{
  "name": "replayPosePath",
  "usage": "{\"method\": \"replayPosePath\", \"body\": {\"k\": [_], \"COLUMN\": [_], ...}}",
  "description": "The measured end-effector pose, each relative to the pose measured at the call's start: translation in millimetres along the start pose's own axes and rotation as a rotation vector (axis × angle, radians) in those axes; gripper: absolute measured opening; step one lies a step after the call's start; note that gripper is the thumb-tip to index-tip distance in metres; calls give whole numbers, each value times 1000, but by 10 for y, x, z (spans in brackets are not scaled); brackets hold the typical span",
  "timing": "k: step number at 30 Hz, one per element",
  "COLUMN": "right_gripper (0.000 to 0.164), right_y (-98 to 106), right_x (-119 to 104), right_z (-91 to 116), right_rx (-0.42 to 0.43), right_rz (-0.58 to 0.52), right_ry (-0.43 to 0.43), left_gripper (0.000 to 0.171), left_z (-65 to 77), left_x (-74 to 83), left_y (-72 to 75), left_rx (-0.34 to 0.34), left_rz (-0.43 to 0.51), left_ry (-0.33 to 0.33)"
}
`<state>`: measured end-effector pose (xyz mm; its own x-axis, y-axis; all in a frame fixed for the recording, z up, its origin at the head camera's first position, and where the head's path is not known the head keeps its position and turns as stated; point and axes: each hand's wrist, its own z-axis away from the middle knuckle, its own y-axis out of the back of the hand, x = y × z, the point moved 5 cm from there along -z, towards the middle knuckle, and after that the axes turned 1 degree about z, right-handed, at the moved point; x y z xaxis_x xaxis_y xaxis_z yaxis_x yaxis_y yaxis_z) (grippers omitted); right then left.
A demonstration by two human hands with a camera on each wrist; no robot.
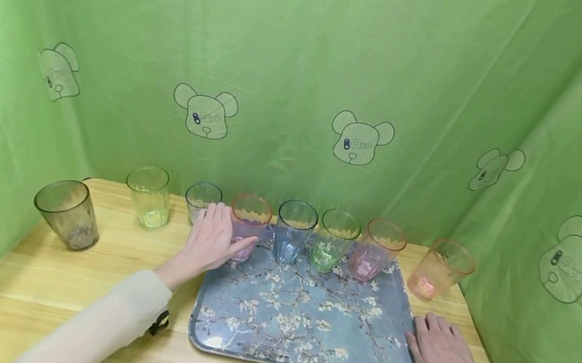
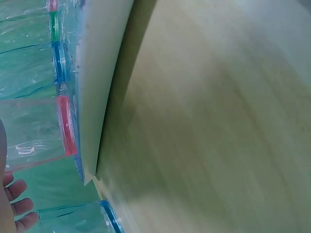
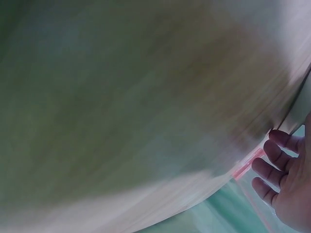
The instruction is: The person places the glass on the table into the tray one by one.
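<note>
Resting relaxed by the tray [image 1: 296, 336] is the right hand [image 1: 443, 353]; left hand [image 1: 213, 237] outstretched beside the purple cup [image 1: 252, 224].

A broad lane crosses the front of the tray [image 1: 300, 308]. Along its rear, four cups — the red-rimmed cup [image 1: 257, 220], blue cup [image 1: 293, 235], green cup [image 1: 335, 241] and pink cup [image 1: 378, 251] — leave narrow gaps at most. The left hand [image 1: 215, 238] blocks the gap toward the clear cup [image 1: 204, 196]; the right hand [image 1: 444, 354] obstructs the tray's right side. Wider room separates the yellow-green cup [image 1: 148, 199] from the grey cup [image 1: 70, 214]; a curtain [image 1: 299, 51] bounds the rear.
</note>
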<state>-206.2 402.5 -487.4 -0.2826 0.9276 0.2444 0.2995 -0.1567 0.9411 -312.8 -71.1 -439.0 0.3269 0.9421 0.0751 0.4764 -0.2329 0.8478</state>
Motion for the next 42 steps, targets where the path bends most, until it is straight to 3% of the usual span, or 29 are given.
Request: {"method": "replayPosePath", "body": {"k": [12, 21, 30, 42], "right_gripper": [27, 28, 30, 29], "right_y": [0, -3, -16, -26], "right_x": [-6, -8, -3, 8], "right_z": [2, 7, 7, -3], "right_rx": [12, 18, 13, 6], "right_rz": [-1, -5, -10, -13], "right_ry": [0, 2, 2, 3], "left_gripper": [80, 80, 78, 82], "left_z": [-39, -64, -78, -94], "left_x": [22, 46, 1, -58], "left_y": [-64, -87, -127, -172], "left_rx": [2, 52, -13, -17], "left_rz": [-10, -22, -9, 8], "left_ry": [3, -13, 14, 24]}}
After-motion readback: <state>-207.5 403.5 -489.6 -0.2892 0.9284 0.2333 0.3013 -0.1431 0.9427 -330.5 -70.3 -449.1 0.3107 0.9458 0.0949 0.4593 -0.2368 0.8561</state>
